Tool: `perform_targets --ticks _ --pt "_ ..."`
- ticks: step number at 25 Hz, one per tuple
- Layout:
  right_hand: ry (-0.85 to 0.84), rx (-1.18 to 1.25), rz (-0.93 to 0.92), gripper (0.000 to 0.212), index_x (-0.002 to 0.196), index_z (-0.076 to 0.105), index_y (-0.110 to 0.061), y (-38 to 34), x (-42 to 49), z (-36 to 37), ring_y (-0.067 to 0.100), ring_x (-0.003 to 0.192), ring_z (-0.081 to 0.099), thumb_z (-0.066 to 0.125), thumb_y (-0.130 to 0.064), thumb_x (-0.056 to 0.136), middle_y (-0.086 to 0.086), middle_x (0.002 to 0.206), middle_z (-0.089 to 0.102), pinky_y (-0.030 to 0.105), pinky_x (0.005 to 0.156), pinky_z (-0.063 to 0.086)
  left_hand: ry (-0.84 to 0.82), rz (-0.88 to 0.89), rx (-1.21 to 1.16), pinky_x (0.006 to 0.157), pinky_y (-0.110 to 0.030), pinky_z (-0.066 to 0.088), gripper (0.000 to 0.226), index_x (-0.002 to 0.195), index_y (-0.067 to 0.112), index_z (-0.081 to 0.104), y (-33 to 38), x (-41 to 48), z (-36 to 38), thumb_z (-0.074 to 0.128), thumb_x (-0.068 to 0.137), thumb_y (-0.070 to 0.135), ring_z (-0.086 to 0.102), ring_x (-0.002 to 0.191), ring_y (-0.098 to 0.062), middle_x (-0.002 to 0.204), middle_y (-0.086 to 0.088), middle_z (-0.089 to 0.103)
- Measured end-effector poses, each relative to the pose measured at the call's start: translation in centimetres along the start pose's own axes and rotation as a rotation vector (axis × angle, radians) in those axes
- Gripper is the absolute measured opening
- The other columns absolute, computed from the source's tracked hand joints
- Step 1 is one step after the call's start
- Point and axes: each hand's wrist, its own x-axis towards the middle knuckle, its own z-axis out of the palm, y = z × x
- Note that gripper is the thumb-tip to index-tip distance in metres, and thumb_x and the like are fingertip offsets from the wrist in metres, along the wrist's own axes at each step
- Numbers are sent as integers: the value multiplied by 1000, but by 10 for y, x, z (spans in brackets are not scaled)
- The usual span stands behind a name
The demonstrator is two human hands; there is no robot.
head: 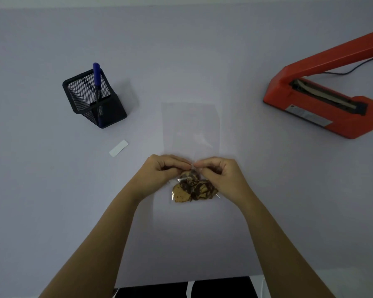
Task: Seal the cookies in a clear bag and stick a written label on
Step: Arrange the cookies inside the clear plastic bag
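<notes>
Fingers (174, 161) curled; left hand (162, 169), right hand (222, 176) pinch cookie packet (192, 191) top.

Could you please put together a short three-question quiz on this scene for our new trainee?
1. True or false: the blue pen lies flat on the table.
2. Multiple choice: the arm of the red heat sealer is A) raised, B) pressed down, C) detached.
3. Short answer: what do the left hand and right hand pinch between them?

Key
1. False: it stands in the black mesh holder.
2. A.
3. The top of the clear wrapping around the cookies. The white label lies untouched to the left.
</notes>
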Motion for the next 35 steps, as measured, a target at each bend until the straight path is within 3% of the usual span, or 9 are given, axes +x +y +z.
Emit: perform_targets --ticks 3,9,12,16,19,22,28,31,35 --pt "-29 -3 12 18 87 73 -22 1 2 -2 2 81 68 65 -6 84 -15 81 73 11 70 48 -11 -13 27 86 -12 47 39 98 22 74 -3 -1 -1 52 86 -9 62 101 -2 100 22 69" --pt "-102 -17 -11 20 98 71 -16 4 1 -3 6 94 66 63 -3 85 -7 103 68 18 80 52 -47 -19 -20 91 -12 46 43 109 24 67 1 -2 -5 53 86 -10 56 111 2 120 14 62" --pt "-103 38 2 27 102 69 -17 0 2 -3 2 82 65 63 2 84 -9 109 64 18 73 53 -63 -21 -9 91 -12 45 48 111 24 66 3 -2 -6 52 84 -13 56 111 2 122 15 61" --pt "-101 -8 -14 33 106 68 -22 -1 4 -3 20 80 66 65 1 83 -9 114 62 29 75 57 -52 -29 -3 94 -15 46 47 110 27 67 4 -3 -7 54 84 -10 58 111 -1 121 15 62" --pt "-101 45 6 28 101 69 -22 -2 0 -5 9 92 67 66 -1 82 -10 108 66 18 76 53 -33 -40 -3 92 -14 47 28 107 19 70 6 -3 -8 61 86 2 62 105 -2 113 11 68" --pt "-91 3 -28 24 96 72 -19 -1 1 -8 4 101 64 63 0 84 -8 105 69 17 86 49 -4 -47 37 92 -17 49 23 103 15 73 6 -2 -10 66 83 6 65 100 -2 106 9 72" --pt "-164 -73 -47 42 103 67 -28 -7 8 -14 18 81 63 63 8 81 -13 108 61 15 77 48 -15 -53 16 98 -22 46 32 106 24 70 8 1 -11 70 79 5 61 108 0 114 14 68" --pt "-188 -34 -47 51 115 61 -26 -6 9 -15 16 86 63 64 10 80 -12 114 59 23 83 51 -48 -43 -36 94 -16 46 42 115 24 66 9 1 -9 67 80 0 58 113 0 121 16 63" --pt "-133 -13 -30 38 113 65 -20 -5 6 -14 5 87 62 65 2 82 -11 108 62 14 77 47 -40 -42 -40 91 -15 48 34 116 21 66 12 2 -9 64 85 7 60 108 -2 120 13 64"
